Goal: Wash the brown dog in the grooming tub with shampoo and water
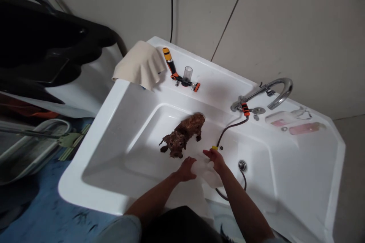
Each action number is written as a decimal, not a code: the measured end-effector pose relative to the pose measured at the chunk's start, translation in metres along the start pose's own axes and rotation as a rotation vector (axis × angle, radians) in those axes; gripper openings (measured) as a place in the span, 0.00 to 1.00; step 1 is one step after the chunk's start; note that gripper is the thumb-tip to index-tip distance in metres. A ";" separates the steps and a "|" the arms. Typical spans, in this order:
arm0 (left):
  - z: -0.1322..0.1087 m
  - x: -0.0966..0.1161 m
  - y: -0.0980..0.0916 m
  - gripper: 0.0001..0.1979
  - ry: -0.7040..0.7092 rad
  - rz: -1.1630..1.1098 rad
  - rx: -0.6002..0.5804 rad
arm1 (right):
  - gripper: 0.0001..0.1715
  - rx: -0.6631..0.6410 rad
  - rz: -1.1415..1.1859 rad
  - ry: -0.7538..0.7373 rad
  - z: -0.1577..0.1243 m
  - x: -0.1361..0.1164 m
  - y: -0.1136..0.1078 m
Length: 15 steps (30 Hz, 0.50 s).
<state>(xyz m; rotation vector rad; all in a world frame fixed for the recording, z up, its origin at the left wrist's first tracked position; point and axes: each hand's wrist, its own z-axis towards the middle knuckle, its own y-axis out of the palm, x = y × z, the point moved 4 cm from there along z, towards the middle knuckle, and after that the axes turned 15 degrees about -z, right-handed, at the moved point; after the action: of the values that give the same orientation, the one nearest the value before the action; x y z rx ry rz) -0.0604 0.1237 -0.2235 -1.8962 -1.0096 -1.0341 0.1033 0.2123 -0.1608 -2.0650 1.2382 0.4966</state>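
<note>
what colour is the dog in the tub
The dog is reddish brown, seen best in the head view.

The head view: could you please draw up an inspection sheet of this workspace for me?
Surface: white tub, shaded in places; drain uncovered.
Job's things: wet brown dog in the tub; pale see-through item between the hands, too unclear to name.
Clutter: beige cloth over the rim's corner; orange-and-black sprayer and pink bottle on the ledge.
Hands: left hand near the dog, right hand beside a yellow fitting; any grip unclear.
Cables: black cable along the wall; hose from the tap into the tub.
Surroundings: pale wall; blue floor, dark-marked.
</note>
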 end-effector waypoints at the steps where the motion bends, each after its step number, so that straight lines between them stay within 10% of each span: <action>1: 0.001 0.000 0.000 0.42 0.004 0.002 -0.002 | 0.14 0.021 -0.034 0.003 0.001 0.001 0.000; 7: 0.003 0.001 -0.005 0.41 -0.098 0.050 0.033 | 0.10 0.323 -0.320 -0.080 0.003 -0.001 0.008; 15: -0.003 0.000 -0.007 0.41 0.038 0.010 0.056 | 0.15 0.020 -0.060 -0.061 -0.003 0.008 0.013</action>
<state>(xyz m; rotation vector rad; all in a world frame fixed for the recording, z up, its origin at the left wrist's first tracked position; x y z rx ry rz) -0.0673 0.1238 -0.2202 -1.8282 -0.9963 -1.0222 0.0953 0.2007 -0.1678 -2.0489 1.1375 0.5138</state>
